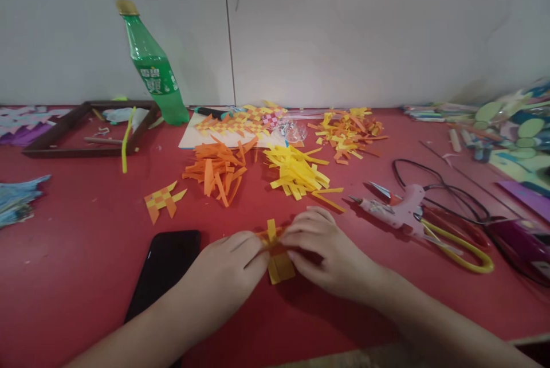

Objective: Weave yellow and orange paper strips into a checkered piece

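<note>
Both hands meet over a small woven piece of yellow and orange paper strips [281, 267] on the red table. My left hand [234, 262] pinches its left side. From the right, my right hand [320, 250] grips the other side with bent fingers. One yellow strip end sticks up between the hands; the fingers hide part of the weave. Beyond them lie a pile of orange paper strips [217, 167] and a pile of yellow paper strips [296, 170]. A woven orange and yellow paper fish [163, 200] rests to the left.
A black phone [167, 265] lies beside my left forearm. On the right are a pink glue gun [397, 213] with its cord and yellow-handled scissors [462, 250]. A green bottle [154, 70] and a dark wooden frame [81, 153] stand near the wall, with mixed strips [350, 133] to the right.
</note>
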The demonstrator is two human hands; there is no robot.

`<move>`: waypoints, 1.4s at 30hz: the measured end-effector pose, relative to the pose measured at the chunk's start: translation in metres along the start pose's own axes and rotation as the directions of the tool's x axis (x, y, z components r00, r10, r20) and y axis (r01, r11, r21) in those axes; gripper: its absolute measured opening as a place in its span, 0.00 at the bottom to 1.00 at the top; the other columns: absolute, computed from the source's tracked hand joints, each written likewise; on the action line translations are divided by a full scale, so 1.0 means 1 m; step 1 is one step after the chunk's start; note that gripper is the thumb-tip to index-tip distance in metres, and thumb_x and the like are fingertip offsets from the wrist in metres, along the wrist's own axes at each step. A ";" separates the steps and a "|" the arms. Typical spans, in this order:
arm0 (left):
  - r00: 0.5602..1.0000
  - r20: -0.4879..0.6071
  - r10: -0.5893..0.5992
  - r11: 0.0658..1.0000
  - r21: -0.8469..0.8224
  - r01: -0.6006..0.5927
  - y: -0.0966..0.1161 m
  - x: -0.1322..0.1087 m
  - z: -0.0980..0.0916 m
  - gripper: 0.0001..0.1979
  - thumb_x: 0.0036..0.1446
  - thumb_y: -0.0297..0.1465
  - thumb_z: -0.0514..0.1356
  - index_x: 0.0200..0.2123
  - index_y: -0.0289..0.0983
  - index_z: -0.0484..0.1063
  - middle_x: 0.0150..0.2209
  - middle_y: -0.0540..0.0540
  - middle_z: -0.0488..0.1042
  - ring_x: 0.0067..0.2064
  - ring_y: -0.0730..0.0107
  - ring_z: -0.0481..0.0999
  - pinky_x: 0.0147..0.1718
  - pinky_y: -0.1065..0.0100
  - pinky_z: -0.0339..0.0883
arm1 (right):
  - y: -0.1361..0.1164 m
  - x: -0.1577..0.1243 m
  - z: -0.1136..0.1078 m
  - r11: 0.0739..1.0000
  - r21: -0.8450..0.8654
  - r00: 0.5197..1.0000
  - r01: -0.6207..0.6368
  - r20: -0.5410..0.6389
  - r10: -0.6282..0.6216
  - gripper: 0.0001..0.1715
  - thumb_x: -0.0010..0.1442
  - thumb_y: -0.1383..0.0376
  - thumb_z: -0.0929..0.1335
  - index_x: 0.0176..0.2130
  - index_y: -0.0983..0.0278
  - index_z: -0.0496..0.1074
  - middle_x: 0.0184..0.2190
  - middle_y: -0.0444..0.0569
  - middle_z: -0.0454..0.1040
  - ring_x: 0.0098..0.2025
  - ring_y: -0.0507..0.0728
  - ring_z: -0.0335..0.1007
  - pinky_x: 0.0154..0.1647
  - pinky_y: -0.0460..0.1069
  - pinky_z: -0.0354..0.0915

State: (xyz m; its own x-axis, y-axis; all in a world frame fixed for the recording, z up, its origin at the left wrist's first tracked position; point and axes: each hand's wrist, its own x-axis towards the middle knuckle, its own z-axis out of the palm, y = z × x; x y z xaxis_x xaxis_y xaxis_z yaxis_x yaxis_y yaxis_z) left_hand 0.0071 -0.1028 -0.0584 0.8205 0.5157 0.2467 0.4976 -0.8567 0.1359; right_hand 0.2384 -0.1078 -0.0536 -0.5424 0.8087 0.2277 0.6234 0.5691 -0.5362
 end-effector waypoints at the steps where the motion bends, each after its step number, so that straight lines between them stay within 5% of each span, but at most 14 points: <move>1: 1.000 0.005 0.002 1.000 0.011 -0.002 0.000 0.000 0.000 0.09 0.58 0.20 0.57 0.40 0.33 0.74 0.39 0.41 0.77 0.39 0.58 0.76 0.35 0.58 0.77 | 0.003 0.001 0.002 0.999 0.013 0.999 -0.030 -0.012 0.031 0.12 0.60 0.70 0.65 0.42 0.60 0.75 0.38 0.45 0.78 0.42 0.55 0.68 0.48 0.55 0.58; 6: 1.000 0.002 0.008 1.000 0.023 -0.008 0.002 0.001 -0.002 0.08 0.57 0.19 0.58 0.39 0.33 0.74 0.39 0.41 0.77 0.39 0.56 0.76 0.36 0.55 0.78 | 0.011 0.003 0.006 0.992 0.025 0.992 -0.125 -0.026 0.126 0.13 0.57 0.72 0.69 0.42 0.59 0.76 0.37 0.44 0.78 0.44 0.56 0.68 0.45 0.53 0.57; 16: 0.998 -0.014 0.059 0.998 -0.002 -0.060 0.000 0.001 0.000 0.12 0.60 0.19 0.55 0.44 0.31 0.73 0.39 0.41 0.77 0.37 0.59 0.76 0.34 0.59 0.78 | 0.012 0.002 0.010 0.999 0.004 0.997 -0.047 -0.055 0.047 0.06 0.60 0.68 0.70 0.36 0.57 0.77 0.35 0.41 0.78 0.44 0.56 0.65 0.47 0.55 0.52; 29: 0.995 0.102 0.022 0.999 0.021 -0.025 0.003 -0.005 0.002 0.18 0.57 0.17 0.50 0.48 0.30 0.71 0.46 0.36 0.74 0.42 0.54 0.75 0.34 0.57 0.78 | 0.007 0.002 0.013 0.997 -0.006 0.994 -0.079 -0.077 0.079 0.07 0.57 0.70 0.69 0.33 0.58 0.76 0.34 0.41 0.78 0.44 0.56 0.66 0.46 0.55 0.50; 42: 0.997 0.069 0.043 0.999 0.008 -0.044 0.003 -0.002 0.001 0.19 0.56 0.18 0.50 0.48 0.30 0.72 0.45 0.37 0.76 0.43 0.56 0.75 0.39 0.57 0.77 | 0.004 0.003 0.008 0.994 -0.015 0.994 -0.105 -0.026 0.104 0.06 0.58 0.69 0.69 0.34 0.59 0.76 0.35 0.43 0.78 0.44 0.57 0.66 0.46 0.56 0.51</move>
State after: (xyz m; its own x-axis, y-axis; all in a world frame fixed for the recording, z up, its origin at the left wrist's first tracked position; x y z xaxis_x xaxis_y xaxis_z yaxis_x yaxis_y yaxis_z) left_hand 0.0073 -0.1063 -0.0598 0.8588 0.4777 0.1851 0.4634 -0.8784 0.1173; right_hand 0.2347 -0.1042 -0.0621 -0.4596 0.8672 0.1915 0.6852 0.4834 -0.5448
